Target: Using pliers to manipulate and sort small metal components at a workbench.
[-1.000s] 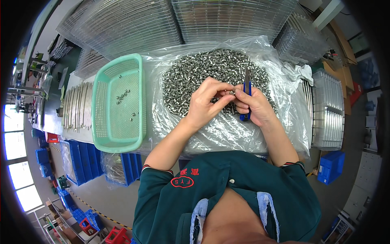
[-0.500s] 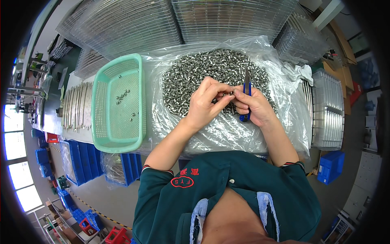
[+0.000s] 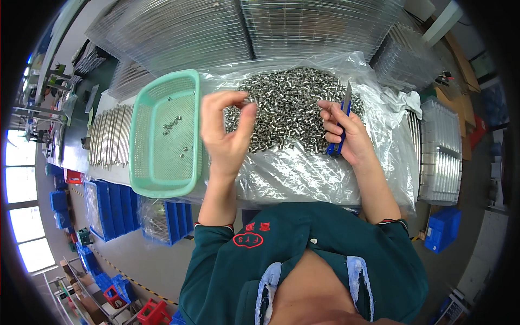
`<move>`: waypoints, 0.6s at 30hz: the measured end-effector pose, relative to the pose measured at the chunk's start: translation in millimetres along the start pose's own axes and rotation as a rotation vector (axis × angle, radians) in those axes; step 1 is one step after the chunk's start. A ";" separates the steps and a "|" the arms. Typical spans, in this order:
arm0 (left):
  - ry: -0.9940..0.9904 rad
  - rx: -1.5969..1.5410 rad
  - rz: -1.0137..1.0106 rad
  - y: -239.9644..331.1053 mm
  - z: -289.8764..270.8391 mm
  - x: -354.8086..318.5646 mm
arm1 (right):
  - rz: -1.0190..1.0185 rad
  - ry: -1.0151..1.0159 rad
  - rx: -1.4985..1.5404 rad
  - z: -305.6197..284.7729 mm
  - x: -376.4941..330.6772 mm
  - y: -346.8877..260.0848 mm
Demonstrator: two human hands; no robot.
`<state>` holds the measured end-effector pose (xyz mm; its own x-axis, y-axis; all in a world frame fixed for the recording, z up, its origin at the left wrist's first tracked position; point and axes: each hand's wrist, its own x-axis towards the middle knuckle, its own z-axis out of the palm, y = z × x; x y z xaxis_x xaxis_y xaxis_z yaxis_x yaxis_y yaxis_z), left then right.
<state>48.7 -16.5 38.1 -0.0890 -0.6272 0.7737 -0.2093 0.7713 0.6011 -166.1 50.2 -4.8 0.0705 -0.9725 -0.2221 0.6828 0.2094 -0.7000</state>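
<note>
My left hand [image 3: 223, 132] is raised between the green basket and a pile of small metal sleeves [image 3: 295, 103]. Its thumb and forefinger curl toward each other, their tips close together in a pinch. Whether a small piece sits between them I cannot make out. My right hand [image 3: 352, 135] is over the pile's right edge, its fingers wrapped round a blue-handled utility knife [image 3: 340, 135] with the blade pointing away from me. The pale green plastic basket [image 3: 197, 162] stands at left, with several small metal pieces [image 3: 172, 124] lying on its bottom.
Clear plastic sheeting [image 3: 292, 179] covers the table under the pile. Long metal rods [image 3: 111, 138] lie left of the basket. Stacked clear trays [image 3: 319, 30] line the back, and more trays [image 3: 441, 151] stand at right. Blue bins [image 3: 111, 211] sit below the table's left edge.
My hands were together over the pile and have moved apart. The left went left toward the basket; the right moved slightly right, still gripping the knife.
</note>
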 end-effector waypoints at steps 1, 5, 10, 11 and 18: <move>0.026 0.122 -0.038 2.3 -15.2 4.2 | -0.003 0.004 0.004 -2.5 0.6 0.1; -0.028 0.733 -0.109 2.7 -94.0 8.3 | -0.053 0.050 0.023 5.1 2.0 -1.2; 0.003 0.743 -0.212 2.1 -90.1 0.0 | -0.046 0.058 -0.045 7.2 3.6 2.1; 0.002 0.745 -0.210 4.1 -76.8 -1.1 | -0.056 0.085 -0.069 8.5 3.4 2.1; -0.592 0.748 -0.304 -31.6 -3.0 -16.2 | -0.053 0.050 -0.081 8.2 0.8 -0.1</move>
<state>59.7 -30.4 7.2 -0.3581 -0.8962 0.2619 -0.8442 0.4306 0.3192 -160.1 48.6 0.6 -0.0016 -0.9766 -0.2152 0.6234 0.1673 -0.7638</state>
